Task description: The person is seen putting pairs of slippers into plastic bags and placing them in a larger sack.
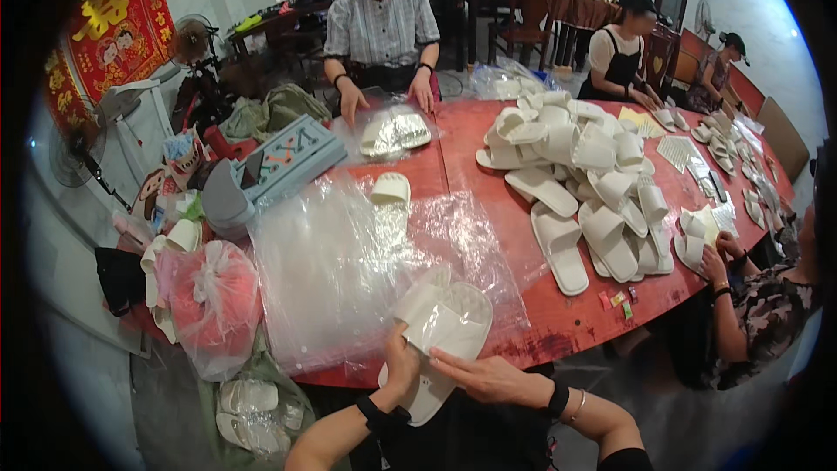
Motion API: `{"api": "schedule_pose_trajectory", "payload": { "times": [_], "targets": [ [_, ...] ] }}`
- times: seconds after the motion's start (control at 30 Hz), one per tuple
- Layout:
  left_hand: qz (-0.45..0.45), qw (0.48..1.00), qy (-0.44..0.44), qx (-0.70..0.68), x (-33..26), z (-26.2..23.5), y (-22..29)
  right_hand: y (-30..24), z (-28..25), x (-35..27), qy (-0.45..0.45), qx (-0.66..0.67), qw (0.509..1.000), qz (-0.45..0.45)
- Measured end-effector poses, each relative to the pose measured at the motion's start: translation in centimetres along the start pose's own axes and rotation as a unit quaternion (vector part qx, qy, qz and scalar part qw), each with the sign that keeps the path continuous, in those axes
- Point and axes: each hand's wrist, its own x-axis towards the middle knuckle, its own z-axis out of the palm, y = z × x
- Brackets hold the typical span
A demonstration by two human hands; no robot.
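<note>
Near the table's front edge I hold a pair of white slippers [458,327] at a slant, soles overlapping, toe ends away from me. My left hand [399,366] is closed around the left side of the pair. My right hand [488,377] grips the pair's right side, its index finger lying along the slipper's surface. Under and beyond them lie clear plastic bags [314,253] in a flat stack. A single white slipper [390,189] rests behind the stack, and a big heap of white slippers [575,166] fills the table's middle right.
A grey-blue case [288,161] stands at the left, beside a pink-filled plastic bag [212,292]. Bagged slippers [253,414] lie lower left. Across the red table [471,135] a person [381,35] handles bagged slippers [394,133]; other people work at the right. Small wrapped pieces [618,299] lie near the right edge.
</note>
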Motion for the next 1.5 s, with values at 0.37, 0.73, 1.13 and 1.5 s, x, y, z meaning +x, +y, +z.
{"api": "schedule_pose_trajectory", "payload": {
  "times": [0.37, 0.73, 1.13, 1.5],
  "targets": [
    [-0.073, 0.973, 0.060, -0.209, 2.9, 0.3, 1.5, -1.5, 0.2, 1.2, -0.031, 0.043, 0.998, -0.046],
    [-0.075, 0.993, 0.067, -0.062, 2.2, 1.3, -1.7, 2.6, 3.0, -1.5, 0.070, -0.086, 0.994, -0.003],
    [-0.051, 0.960, -0.226, 0.160, 2.0, -2.3, 1.5, 4.8, 7.8, -5.2, 0.117, 0.087, 0.971, 0.191],
    [0.028, 0.950, -0.047, 0.308, 6.1, -2.4, -4.3, 5.6, 9.7, -3.9, 0.278, 0.247, 0.859, 0.353]
  ]
}}
